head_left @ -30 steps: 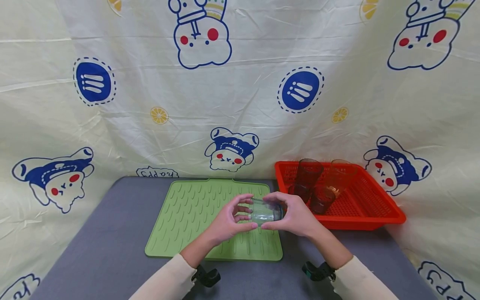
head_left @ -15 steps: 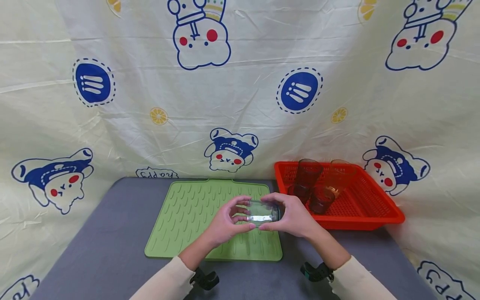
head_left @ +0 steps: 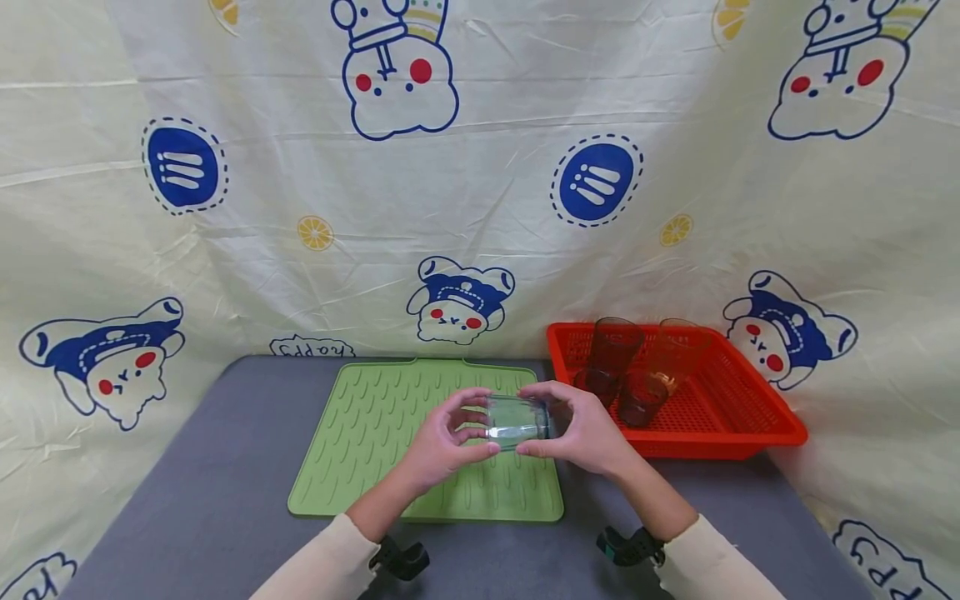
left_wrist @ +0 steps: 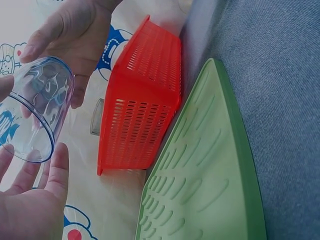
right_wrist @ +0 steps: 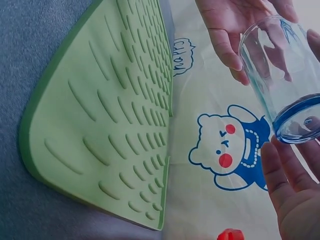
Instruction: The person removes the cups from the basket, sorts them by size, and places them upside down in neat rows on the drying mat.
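Observation:
A clear drinking glass (head_left: 517,423) lies sideways in the air above the green ridged mat (head_left: 375,442), held between both hands. My left hand (head_left: 444,433) grips its rim end with thumb and fingertips. My right hand (head_left: 585,429) holds the thick base end in the same way. In the left wrist view the open rim of the glass (left_wrist: 50,107) faces the left fingers. The right wrist view shows the bluish base of the glass (right_wrist: 300,117) near the right fingertips.
A red perforated basket (head_left: 738,417) stands right of the mat, with several tinted-looking glasses (head_left: 617,350) in its left part. The grey tabletop (head_left: 202,467) extends around the mat. A white printed curtain (head_left: 495,192) hangs behind the table.
Both hands have shifted slightly left together with the glass, which stays sideways between them. The mat, basket and its glasses keep their places.

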`<state>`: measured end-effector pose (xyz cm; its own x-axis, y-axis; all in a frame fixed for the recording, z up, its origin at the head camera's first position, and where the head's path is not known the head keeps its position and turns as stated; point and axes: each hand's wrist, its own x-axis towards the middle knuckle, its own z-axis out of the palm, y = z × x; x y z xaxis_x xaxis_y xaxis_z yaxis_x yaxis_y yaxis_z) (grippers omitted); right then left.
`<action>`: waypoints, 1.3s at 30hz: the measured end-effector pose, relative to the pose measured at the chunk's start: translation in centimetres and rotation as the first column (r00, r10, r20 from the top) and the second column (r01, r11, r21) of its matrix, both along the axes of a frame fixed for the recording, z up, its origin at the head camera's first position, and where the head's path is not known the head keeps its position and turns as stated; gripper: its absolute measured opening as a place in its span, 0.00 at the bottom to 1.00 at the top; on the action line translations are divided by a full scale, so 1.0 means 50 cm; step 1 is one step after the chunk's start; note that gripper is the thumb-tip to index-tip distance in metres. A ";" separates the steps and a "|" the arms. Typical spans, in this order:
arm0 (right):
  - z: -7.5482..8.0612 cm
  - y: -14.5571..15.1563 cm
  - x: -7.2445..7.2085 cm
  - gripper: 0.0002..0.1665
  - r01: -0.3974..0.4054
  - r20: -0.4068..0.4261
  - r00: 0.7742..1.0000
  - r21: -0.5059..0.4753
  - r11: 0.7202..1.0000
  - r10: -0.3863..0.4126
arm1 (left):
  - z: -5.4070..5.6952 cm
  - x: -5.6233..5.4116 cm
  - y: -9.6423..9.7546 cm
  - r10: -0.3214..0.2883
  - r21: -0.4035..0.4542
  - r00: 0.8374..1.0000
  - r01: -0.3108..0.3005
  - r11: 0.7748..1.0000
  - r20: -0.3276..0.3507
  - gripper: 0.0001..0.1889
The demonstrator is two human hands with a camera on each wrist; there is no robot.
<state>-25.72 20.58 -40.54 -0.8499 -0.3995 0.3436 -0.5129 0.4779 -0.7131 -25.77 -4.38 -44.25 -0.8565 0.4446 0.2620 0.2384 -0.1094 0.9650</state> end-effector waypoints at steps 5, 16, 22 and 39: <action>-0.012 -0.002 0.000 0.37 -0.020 0.037 0.999 -0.073 0.997 0.022 | -0.001 0.003 -0.006 0.003 0.011 1.000 -0.003 1.000 -0.010 0.38; -0.036 -0.006 0.011 0.37 -0.062 0.105 0.990 -0.246 0.967 0.090 | -0.006 0.010 -0.015 0.000 0.051 0.999 0.003 0.999 -0.044 0.38; -0.045 -0.009 0.012 0.36 -0.115 0.130 0.977 -0.355 0.928 0.170 | -0.007 0.014 -0.021 0.002 0.042 0.999 0.000 0.999 -0.039 0.38; -0.064 -0.024 0.022 0.34 -0.112 0.200 0.953 -0.469 0.876 0.229 | -0.020 0.026 -0.041 -0.022 0.021 0.999 0.023 1.000 -0.031 0.40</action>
<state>-24.63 19.38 -43.72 -0.8621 -0.3983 0.3134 -0.3410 -0.0016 -0.9401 -24.49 -6.43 -45.23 -0.8377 0.4581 0.2975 0.2650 -0.1353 0.9547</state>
